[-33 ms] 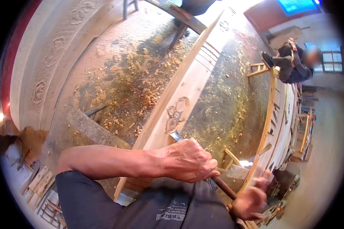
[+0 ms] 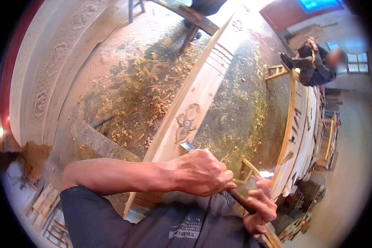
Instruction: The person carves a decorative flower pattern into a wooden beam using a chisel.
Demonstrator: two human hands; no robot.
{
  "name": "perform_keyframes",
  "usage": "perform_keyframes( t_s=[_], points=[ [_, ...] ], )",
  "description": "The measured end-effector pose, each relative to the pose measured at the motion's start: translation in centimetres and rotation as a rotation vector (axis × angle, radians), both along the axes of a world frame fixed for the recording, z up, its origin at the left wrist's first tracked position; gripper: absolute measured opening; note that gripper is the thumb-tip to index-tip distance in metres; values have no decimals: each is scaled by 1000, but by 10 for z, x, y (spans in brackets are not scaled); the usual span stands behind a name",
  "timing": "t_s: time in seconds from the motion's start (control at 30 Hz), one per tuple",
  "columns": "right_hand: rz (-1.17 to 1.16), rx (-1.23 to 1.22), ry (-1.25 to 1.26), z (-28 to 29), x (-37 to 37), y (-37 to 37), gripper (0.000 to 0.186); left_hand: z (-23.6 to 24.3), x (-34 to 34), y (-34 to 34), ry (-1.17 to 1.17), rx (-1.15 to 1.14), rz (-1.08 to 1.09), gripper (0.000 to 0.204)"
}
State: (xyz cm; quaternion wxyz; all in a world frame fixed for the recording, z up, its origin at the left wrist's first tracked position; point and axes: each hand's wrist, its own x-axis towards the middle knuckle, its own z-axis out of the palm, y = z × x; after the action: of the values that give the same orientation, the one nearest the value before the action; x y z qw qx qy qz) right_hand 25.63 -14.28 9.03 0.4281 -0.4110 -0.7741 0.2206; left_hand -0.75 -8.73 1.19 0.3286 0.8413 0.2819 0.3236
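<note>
My left hand (image 2: 200, 173) is closed round a flat steel chisel (image 2: 187, 145) with a long wooden handle (image 2: 242, 200). The blade's tip rests at the lower petal of a carved flower motif (image 2: 186, 124) on a long pale timber beam (image 2: 163, 146), which runs away from my body toward the top. My right hand (image 2: 258, 206), slightly blurred, is curled at the lower end of that handle, below and right of the left one.
A co-worker (image 2: 312, 68) in dark clothes sits beside long boards (image 2: 301, 128) at right. Carved pale panels (image 2: 41, 74) stand at left. A wooden trestle (image 2: 200, 20) supports the beam's far part. Shavings cover the floor (image 2: 140, 82); scrap wood (image 2: 45, 198) lies at lower left.
My right hand has moved up and inward onto the handle, with its fingers curled round it. My left hand has stayed nearly still; the whole view has shifted slightly.
</note>
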Motion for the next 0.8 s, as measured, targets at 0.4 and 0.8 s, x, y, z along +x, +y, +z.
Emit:
perform_keyframes(
  t_s=[0.4,0.8],
  points=[
    [170,-78,-127,6,7,17,80,0,-3,1,-12,8,69,44],
    [8,-24,31,3,-8,5,51,6,-4,-7,51,-44,19,42]
  ],
)
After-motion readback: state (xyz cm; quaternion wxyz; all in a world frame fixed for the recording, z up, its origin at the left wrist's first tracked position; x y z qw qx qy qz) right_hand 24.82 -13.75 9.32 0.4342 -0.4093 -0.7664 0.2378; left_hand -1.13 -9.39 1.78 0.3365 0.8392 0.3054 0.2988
